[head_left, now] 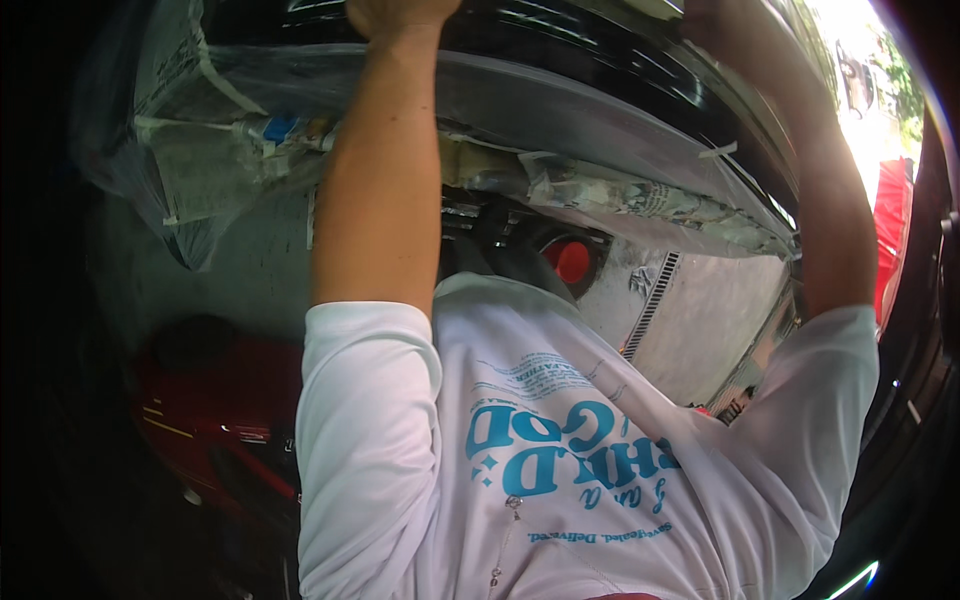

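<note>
Masking step: left hand [398, 15] presses the car panel [560, 95] near the plastic sheet [200, 120] upper edge; right hand [700, 12] grip cannot be told; next move needs steady pressure.

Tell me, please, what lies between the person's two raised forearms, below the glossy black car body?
In the head view, between left forearm and right forearm runs crumpled newspaper masking under clear plastic sheeting, above a round red lamp.

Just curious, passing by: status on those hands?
Left hand pressed on glossy black car panel, grip unclear. Right hand cut off. Newspaper-and-plastic masking taped below.
</note>
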`<state>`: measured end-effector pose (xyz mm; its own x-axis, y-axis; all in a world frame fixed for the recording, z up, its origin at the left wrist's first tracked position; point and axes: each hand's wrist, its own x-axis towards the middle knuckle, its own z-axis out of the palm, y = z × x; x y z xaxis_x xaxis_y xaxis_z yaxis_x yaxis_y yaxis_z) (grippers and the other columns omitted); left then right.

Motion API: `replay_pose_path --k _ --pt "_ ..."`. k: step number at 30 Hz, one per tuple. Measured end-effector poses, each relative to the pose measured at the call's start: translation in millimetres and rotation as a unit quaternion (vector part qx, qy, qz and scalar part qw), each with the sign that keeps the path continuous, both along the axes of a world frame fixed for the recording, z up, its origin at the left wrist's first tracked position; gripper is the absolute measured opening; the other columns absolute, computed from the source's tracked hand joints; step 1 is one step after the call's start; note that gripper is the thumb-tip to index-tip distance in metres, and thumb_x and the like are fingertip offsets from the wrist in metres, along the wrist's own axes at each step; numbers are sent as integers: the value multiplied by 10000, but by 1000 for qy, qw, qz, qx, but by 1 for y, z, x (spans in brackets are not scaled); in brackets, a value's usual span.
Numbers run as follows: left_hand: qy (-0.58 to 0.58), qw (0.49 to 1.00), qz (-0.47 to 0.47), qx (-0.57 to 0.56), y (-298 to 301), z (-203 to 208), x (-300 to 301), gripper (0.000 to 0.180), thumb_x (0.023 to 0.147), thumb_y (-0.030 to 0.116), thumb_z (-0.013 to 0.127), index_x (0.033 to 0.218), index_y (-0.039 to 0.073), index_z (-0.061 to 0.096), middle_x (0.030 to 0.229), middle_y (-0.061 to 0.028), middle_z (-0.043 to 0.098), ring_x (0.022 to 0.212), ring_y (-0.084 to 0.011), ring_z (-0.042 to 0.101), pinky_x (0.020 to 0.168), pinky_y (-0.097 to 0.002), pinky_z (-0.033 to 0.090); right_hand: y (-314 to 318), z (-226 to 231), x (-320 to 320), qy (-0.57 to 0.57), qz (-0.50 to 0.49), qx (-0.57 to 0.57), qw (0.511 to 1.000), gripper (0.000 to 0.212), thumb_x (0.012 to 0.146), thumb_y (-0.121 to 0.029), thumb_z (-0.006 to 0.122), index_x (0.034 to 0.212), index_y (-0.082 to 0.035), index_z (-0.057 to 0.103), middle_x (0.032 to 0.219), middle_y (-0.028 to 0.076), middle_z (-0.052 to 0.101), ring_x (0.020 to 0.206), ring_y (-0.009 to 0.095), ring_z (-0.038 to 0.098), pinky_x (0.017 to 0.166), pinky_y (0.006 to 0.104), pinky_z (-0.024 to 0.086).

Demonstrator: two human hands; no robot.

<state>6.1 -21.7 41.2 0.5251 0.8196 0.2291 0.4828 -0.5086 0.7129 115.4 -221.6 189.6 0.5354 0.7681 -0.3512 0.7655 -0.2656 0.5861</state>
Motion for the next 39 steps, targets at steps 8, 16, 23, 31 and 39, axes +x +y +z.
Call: replay_pose_path --k 8,16,23,31,39 --pt "-29 999 -9 15 9 -18 13 748 917 326 680 1572 89 408 1023 -284 739 985 -468 714 884 -555 550 -32 -10 36 132 -25 39 990 144 898 -186 639 848 -110 751 804 106 715 811 281 718 746 428 577" --pt "-26 1000 11 -4 1 -19 10 766 904 327 698 1569 78 410 1023 -286 738 977 -474 713 878 -555 551 21 3 13 14 -94 -74 993 180 931 -192 645 894 -78 779 874 135 745 808 312 728 734 435 585" --pt "-77 994 -46 58 5 -23 21 773 892 332 706 1556 51 430 958 -276 738 944 -477 710 868 -553 550 -26 -25 135 349 -1 89 933 190 920 -164 645 892 -79 812 911 137 764 812 304 729 718 415 592" --pt "-28 999 -21 -1 4 -11 14 794 897 338 702 1578 63 401 897 -256 738 906 -472 712 841 -553 551 -44 -16 39 163 -49 202 964 153 966 -209 699 963 -59 727 904 169 726 847 388 713 780 490 552" --pt "-47 997 -3 53 7 -29 8 802 895 331 701 1581 56 389 1025 -292 733 965 -481 710 870 -543 558 50 14 11 71 -160 -11 984 177 927 -175 668 890 -81 813 894 137 756 761 304 698 706 404 577"
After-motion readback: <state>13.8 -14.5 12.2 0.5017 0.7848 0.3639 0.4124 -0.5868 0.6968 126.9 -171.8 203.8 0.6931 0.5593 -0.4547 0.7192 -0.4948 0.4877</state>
